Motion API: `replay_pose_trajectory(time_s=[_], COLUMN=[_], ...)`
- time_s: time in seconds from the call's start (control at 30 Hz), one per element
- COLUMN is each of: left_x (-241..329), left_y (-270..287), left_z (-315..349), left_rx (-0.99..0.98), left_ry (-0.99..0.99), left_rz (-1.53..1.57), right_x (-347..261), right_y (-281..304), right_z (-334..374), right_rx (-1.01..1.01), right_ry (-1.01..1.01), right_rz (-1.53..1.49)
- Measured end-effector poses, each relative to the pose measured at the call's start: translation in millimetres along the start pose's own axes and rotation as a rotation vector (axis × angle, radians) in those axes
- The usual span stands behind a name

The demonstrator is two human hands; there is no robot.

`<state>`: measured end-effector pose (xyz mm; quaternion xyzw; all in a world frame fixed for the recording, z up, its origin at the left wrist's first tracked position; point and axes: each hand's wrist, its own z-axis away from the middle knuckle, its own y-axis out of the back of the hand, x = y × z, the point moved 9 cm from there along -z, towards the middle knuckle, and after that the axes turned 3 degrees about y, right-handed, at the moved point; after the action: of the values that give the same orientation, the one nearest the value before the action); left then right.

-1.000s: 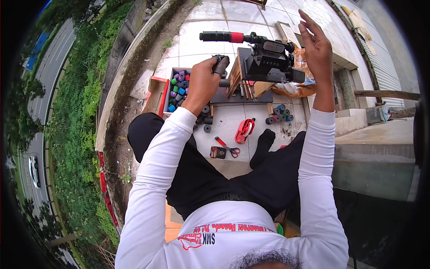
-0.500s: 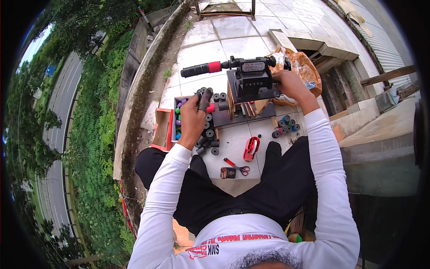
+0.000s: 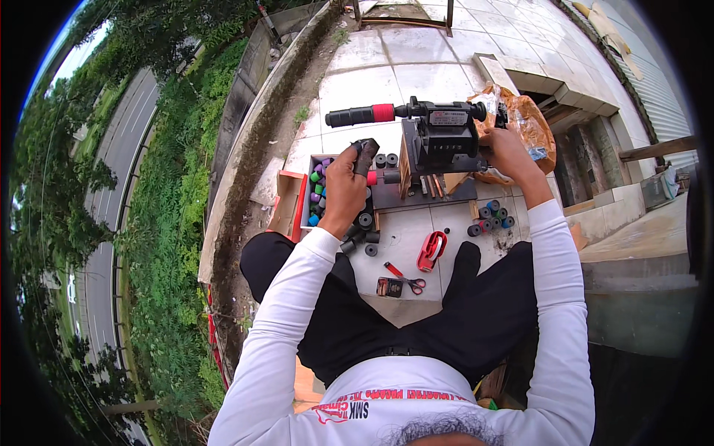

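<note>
The black machine (image 3: 448, 140) stands above the low black tabletop (image 3: 390, 196), its red-banded handle (image 3: 355, 117) jutting out to the left. Handling this well probably means steadying the machine from its right side, keeping the left fingers clear of the handle, and working both hands at one even pace. The right hand (image 3: 513, 153) sits against the machine's right side, wrist angled inward, fingers curled and partly hidden. The left hand (image 3: 345, 180) is raised left of the machine, below the handle, fingers bunched by a dark patch (image 3: 366, 151) that may be a wrap or something pinched; whether either hand is closed on a thing, I cannot tell. Both forearms reach forward, and dark rolls (image 3: 365, 221) lie left of the machine, nearer the body
</note>
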<state>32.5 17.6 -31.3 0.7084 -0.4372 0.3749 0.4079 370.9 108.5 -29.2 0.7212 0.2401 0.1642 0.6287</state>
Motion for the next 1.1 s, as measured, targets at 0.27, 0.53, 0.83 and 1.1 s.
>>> replay_pose_trajectory(time_s=[0.27, 0.53, 0.83, 1.1], left_x=[3.2, -7.2, -17.7, -7.1], left_y=[-3.4, -2.2, -10.3, -11.0], left_z=[-1.5, -4.9, -10.7, -10.3], left_rx=[-0.030, -0.019, -0.064, 0.007], left_ry=[0.037, -0.003, 0.077, 0.011], left_rz=[-0.018, -0.046, -0.078, 0.123], right_x=[-7.3, -26.7, -25.9, -10.9], right_y=[15.3, 60.9, 90.7, 88.8], right_z=[11.4, 27.6, 17.5, -3.7], right_rx=[-0.043, 0.106, 0.296, 0.325], right_ry=[-0.090, -0.052, -0.073, -0.117], right_rz=[-0.191, -0.240, -0.269, -0.292])
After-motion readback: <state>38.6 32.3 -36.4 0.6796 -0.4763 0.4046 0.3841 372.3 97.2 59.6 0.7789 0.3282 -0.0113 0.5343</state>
